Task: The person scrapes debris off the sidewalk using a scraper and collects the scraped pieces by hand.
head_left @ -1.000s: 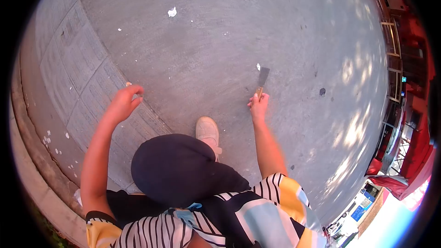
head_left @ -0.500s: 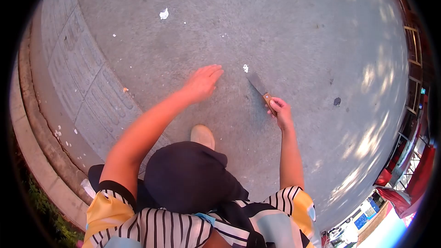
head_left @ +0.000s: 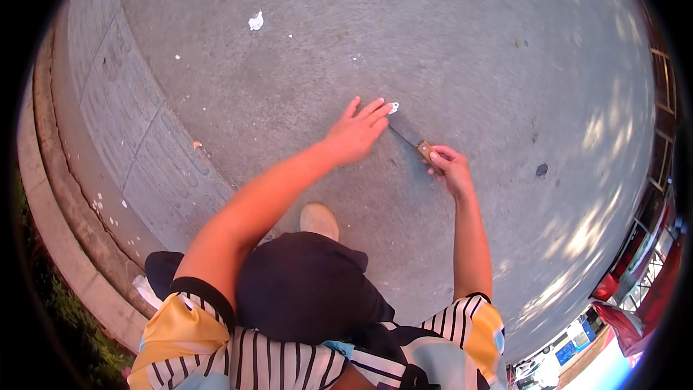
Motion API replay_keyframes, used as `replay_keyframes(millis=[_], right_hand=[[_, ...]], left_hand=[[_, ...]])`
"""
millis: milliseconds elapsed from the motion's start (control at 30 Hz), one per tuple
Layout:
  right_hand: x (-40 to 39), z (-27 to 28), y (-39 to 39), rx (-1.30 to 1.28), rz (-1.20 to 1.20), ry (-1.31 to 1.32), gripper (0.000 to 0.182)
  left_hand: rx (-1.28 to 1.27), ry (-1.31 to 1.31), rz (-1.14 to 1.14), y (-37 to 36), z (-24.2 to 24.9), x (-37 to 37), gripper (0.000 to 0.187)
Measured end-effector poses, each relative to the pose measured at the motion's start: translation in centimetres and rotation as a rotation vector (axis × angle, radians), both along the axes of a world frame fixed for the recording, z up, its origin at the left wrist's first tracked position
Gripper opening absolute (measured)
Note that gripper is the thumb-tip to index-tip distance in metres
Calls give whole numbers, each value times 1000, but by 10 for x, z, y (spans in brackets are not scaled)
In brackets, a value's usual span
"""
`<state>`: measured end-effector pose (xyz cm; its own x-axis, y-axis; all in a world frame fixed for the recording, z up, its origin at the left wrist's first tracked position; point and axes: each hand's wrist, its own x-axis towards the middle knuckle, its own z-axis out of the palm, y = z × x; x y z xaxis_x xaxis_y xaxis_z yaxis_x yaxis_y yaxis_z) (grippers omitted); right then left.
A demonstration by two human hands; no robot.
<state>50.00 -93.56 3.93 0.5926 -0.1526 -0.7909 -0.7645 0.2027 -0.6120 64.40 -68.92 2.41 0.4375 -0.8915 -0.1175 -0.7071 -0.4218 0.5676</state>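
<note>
My right hand (head_left: 451, 167) is closed round the wooden handle of a putty knife (head_left: 409, 132). Its metal blade points up and left, low over the grey pavement (head_left: 462, 58). Just past the blade's tip lies a small white scrap (head_left: 394, 107). My left hand (head_left: 359, 133) reaches in from the left with its fingers spread. Its fingertips are right at the scrap and overlap the blade's end in this view.
A larger white scrap (head_left: 255, 21) lies farther up the pavement. On the left runs a ridged paving strip (head_left: 155, 152), with a kerb (head_left: 68, 245) beyond it. My shoe (head_left: 319, 221) is planted below my hands. A dark spot (head_left: 541, 170) marks the ground at right.
My left hand has moved right and slightly down, spreading its fingers, up to the small white scrap. My right hand and the putty knife have shifted slightly right in view.
</note>
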Motion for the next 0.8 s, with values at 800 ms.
replay_keyframes(millis=[800], right_hand=[[5,2,-17,1,-21,0,24]], left_hand=[[-219,326,154,26,-2,23,41]])
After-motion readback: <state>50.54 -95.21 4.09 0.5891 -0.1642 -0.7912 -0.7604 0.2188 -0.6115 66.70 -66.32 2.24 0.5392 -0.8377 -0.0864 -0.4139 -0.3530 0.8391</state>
